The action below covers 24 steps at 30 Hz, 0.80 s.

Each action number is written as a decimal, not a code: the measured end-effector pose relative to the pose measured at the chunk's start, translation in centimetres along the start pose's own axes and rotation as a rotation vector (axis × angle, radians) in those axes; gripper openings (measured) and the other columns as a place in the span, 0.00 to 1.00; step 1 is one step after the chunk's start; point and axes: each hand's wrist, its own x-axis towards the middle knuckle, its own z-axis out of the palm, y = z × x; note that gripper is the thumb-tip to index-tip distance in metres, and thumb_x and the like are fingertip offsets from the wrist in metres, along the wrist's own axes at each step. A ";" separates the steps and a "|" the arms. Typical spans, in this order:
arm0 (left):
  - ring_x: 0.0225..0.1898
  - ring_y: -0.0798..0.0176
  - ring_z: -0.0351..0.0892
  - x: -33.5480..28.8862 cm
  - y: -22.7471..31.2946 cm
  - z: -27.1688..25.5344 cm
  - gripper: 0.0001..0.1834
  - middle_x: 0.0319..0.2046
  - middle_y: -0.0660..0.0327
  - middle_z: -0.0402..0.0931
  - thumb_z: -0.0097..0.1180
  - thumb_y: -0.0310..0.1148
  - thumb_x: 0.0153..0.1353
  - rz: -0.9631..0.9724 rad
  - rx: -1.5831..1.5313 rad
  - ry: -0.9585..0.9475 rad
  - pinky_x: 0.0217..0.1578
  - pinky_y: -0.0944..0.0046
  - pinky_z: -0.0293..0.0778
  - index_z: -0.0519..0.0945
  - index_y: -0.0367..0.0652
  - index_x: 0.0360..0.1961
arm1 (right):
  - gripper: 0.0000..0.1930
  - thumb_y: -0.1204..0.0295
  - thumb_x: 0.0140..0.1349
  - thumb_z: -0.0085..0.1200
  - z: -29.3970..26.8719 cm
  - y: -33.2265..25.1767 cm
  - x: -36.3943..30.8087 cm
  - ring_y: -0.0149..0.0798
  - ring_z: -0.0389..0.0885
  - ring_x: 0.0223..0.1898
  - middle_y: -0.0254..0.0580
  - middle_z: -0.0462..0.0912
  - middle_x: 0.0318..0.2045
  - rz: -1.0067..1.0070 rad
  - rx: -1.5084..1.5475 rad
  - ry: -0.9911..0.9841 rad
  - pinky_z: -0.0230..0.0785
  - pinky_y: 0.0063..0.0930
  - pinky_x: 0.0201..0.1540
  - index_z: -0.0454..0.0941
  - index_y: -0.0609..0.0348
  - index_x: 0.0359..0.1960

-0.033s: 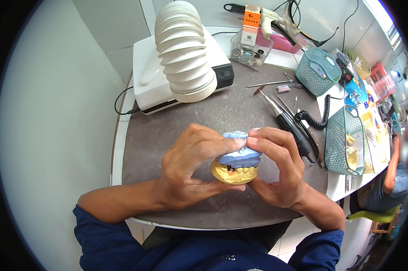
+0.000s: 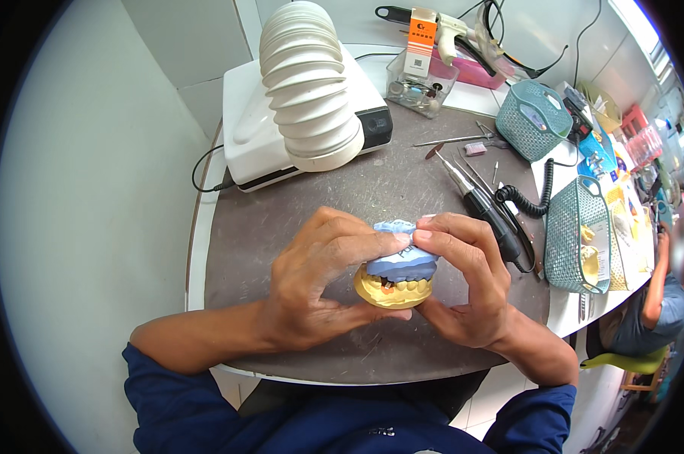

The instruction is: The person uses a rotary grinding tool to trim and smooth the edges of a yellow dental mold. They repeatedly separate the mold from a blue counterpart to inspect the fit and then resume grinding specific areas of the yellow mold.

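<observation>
Between both hands is a dental model in two parts: a blue upper cast (image 2: 401, 265) seated on a yellow lower cast (image 2: 391, 293), tooth rows facing each other. A reddish-orange spot and a dark gap show among the yellow teeth at the front. My left hand (image 2: 319, 272) is closed on the left side, fingertips on the blue top and thumb under the yellow base. From the right, my right hand (image 2: 471, 276) grips it likewise, its thumb partly hidden. The model is held above the grey-brown worktop (image 2: 281, 219).
A white machine (image 2: 251, 113) with a ribbed hose (image 2: 304, 91) stands at the back left. Right of the hands lie a rotary handpiece (image 2: 487, 216) with a disc and coiled cord, then teal baskets (image 2: 576, 242). A clear box (image 2: 414, 94) sits behind; another person (image 2: 652, 303) is far right.
</observation>
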 end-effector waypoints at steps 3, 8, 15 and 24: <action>0.38 0.59 0.76 0.0 -0.1 0.0 0.40 0.39 0.60 0.79 0.83 0.38 0.35 0.013 -0.003 -0.001 0.38 0.62 0.72 0.77 0.40 0.52 | 0.36 0.84 0.39 0.69 0.0 0.0 0.0 0.51 0.78 0.51 0.51 0.76 0.51 -0.003 0.010 0.000 0.75 0.38 0.51 0.75 0.59 0.57; 0.41 0.55 0.77 0.2 0.6 0.1 0.35 0.41 0.58 0.80 0.80 0.39 0.38 -0.086 -0.016 0.026 0.41 0.58 0.74 0.80 0.42 0.50 | 0.35 0.83 0.40 0.68 0.1 0.1 0.0 0.51 0.79 0.51 0.53 0.77 0.51 0.000 0.032 0.006 0.75 0.38 0.52 0.74 0.61 0.56; 0.44 0.54 0.75 0.4 0.4 0.0 0.34 0.41 0.58 0.78 0.80 0.38 0.38 -0.070 0.001 0.022 0.42 0.57 0.73 0.81 0.42 0.50 | 0.34 0.82 0.40 0.67 -0.1 0.3 -0.1 0.49 0.80 0.50 0.53 0.77 0.51 0.022 0.033 0.014 0.75 0.36 0.51 0.74 0.63 0.56; 0.42 0.54 0.76 0.5 0.5 0.0 0.33 0.40 0.58 0.79 0.80 0.37 0.38 -0.043 0.031 0.033 0.41 0.58 0.73 0.81 0.43 0.49 | 0.34 0.83 0.40 0.67 0.1 0.4 -0.1 0.49 0.79 0.51 0.53 0.76 0.51 0.010 0.036 0.031 0.75 0.36 0.52 0.74 0.62 0.56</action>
